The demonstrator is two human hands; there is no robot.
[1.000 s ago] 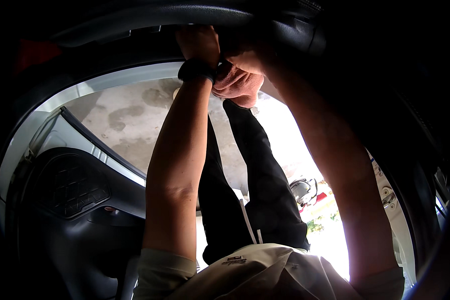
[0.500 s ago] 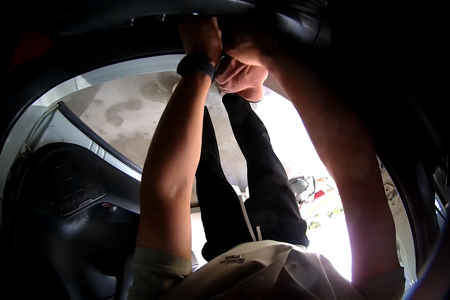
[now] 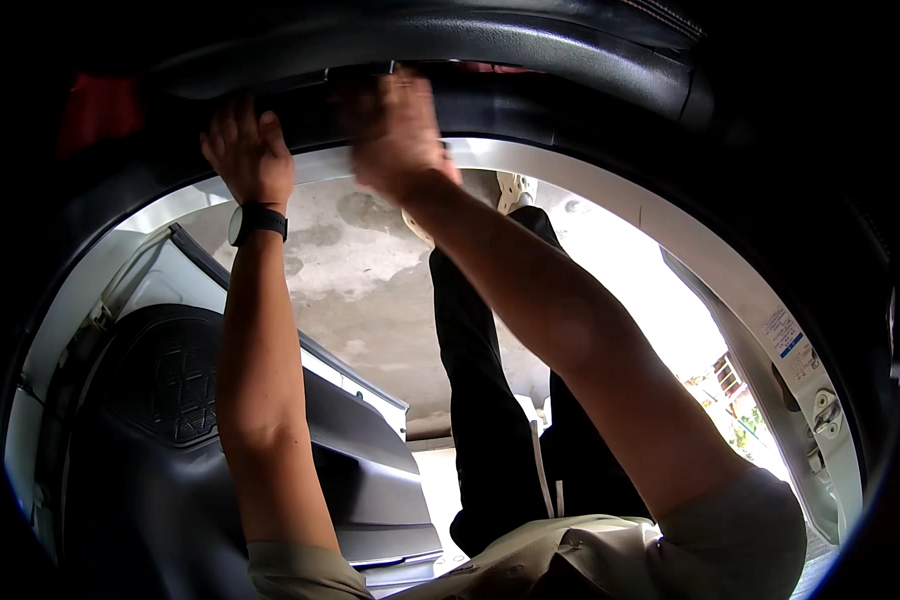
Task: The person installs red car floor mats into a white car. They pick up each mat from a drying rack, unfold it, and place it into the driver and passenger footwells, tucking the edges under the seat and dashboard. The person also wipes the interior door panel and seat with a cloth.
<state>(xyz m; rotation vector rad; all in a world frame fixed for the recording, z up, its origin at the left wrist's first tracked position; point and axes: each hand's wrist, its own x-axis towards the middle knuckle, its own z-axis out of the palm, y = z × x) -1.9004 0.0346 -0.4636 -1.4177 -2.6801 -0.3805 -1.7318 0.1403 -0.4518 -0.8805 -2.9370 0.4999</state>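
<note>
Half a second ago the left hand point(image 3: 249, 160) and the right hand point(image 3: 398, 135) were close together by a bunched pink cloth; now they are clearly apart, the left having moved well to the person's left. Its fingers are spread and it appears to rest on the dark sill trim point(image 3: 540, 112), gripping nothing. The right hand is motion-blurred over the same trim, fingers reaching toward the seat edge point(image 3: 570, 48); I cannot tell whether it grips anything. The pink cloth no longer shows clearly, and a thin reddish strip point(image 3: 492, 67) under the seat edge is too slight to identify. My reading is that the left hand serves as a support or brace while the right does the active work.

The sill trim lies between the seat edge and the pale door frame point(image 3: 625, 192), beyond the pale shoes point(image 3: 517, 188). Its long axis runs left to right across the view, crosswise to the left forearm point(image 3: 260, 370), and its ends curve back toward the person, partly through the fisheye bend.
</note>
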